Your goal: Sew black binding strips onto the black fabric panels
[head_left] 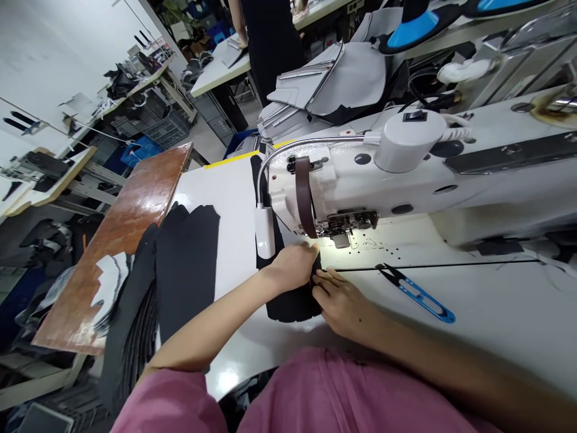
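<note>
A long black fabric piece [293,305] lies on the bed of a white sewing machine [342,174], its scalloped end toward me. My left hand [294,267] rests over the fabric with fingers closed, their tips close to the machine's needle area, which is partly hidden. On the fabric's right edge, my right hand [341,302] has its fingers bent and gripping the material. Blue thread snips [419,293] lie to the right of that hand. Left of the machine, more cut black panels [189,264] are stacked.
A small white lamp [265,231] on a flexible neck hangs beside the machine head. White cut pieces [110,282] sit on a brown wooden board [144,192] at left. Grey panels [333,78] are piled behind the machine. A person in dark clothes [273,42] stands farther back.
</note>
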Available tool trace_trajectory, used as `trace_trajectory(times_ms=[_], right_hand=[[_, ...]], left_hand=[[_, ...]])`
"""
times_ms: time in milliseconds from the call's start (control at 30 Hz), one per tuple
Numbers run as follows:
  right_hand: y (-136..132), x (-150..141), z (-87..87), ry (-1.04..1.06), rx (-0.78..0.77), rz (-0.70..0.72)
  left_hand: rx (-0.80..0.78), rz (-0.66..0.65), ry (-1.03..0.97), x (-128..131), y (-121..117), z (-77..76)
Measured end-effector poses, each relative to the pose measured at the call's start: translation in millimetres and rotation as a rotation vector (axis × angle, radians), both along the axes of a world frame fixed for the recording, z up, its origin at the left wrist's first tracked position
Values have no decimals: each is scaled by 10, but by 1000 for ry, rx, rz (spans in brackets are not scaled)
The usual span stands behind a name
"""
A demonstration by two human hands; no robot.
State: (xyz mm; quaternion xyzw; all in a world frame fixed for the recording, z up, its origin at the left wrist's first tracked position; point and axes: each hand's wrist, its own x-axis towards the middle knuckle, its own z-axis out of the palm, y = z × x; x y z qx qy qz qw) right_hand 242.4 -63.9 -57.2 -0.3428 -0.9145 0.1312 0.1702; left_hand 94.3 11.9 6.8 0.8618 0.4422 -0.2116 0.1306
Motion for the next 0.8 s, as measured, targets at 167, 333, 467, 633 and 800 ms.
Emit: trace_trajectory(times_ms=[167,333,467,633,800], right_hand=[[3,-20,-94,-33,136,-56],[20,-16,-155,-30,211,-90],[10,-33,-255,-12,216,-95],[42,71,-157,-21,162,-66],[247,252,-70,25,50,331]], left_hand=[[38,24,54,18,-44,16],[100,33,-50,-23,-43,-82],[148,66,-92,-23,-35,-223],[344,92,-270,-180,-58,-314],[409,-67,-530,-419,33,-396]])
